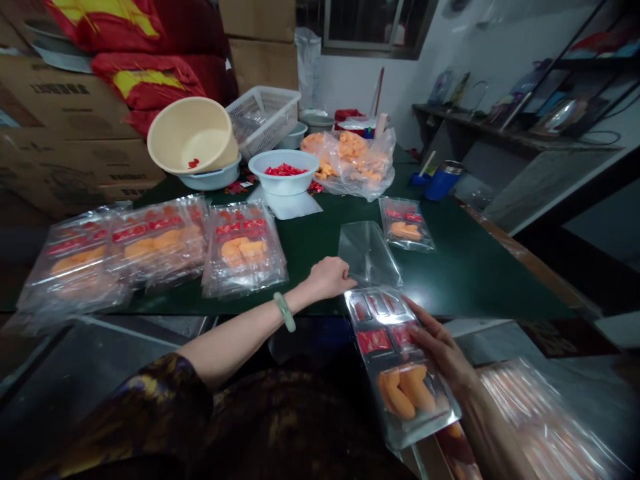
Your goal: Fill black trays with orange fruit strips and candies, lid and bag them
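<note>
Left hand (327,279) half-curled on the green table (475,280), fingertips at the edge of a clear sleeve (367,250), apparently steadying it, firmness of hold unclear. Right hand (440,353) gripping a clear tray pack (400,393) by its long edge, held over the table's edge, long axis slanting from beside the left fingertips down toward the body.
</note>
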Action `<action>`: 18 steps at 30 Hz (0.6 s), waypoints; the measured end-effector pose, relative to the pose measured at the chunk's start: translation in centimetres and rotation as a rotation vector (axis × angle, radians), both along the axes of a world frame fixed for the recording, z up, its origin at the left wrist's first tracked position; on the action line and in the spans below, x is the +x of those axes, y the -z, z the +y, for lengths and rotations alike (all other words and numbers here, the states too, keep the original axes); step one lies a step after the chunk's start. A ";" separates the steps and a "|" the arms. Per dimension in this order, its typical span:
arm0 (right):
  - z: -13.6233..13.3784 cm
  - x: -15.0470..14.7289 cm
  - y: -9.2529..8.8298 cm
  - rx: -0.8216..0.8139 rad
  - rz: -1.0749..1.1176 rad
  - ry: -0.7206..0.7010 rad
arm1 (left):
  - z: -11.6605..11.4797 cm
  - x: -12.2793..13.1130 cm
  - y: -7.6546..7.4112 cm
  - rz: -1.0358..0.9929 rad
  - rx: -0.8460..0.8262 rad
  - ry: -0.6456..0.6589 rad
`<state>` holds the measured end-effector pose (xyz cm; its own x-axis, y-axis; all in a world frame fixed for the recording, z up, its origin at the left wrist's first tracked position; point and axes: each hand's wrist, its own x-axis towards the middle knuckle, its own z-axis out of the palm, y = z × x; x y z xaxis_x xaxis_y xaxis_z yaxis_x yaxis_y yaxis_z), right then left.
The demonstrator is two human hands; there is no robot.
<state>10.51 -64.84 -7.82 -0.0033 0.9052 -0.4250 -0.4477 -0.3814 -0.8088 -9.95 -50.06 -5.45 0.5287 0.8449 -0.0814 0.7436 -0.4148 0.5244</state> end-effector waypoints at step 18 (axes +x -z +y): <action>2.3 -2.8 1.1 0.042 -0.301 0.300 | -4.1 -1.9 1.7 0.001 0.306 0.156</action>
<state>7.70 -62.57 -8.95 0.3819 0.8636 -0.3291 -0.2750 -0.2338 -0.9326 -11.82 -54.14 -7.13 0.6536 0.7390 0.1630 0.6590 -0.6617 0.3575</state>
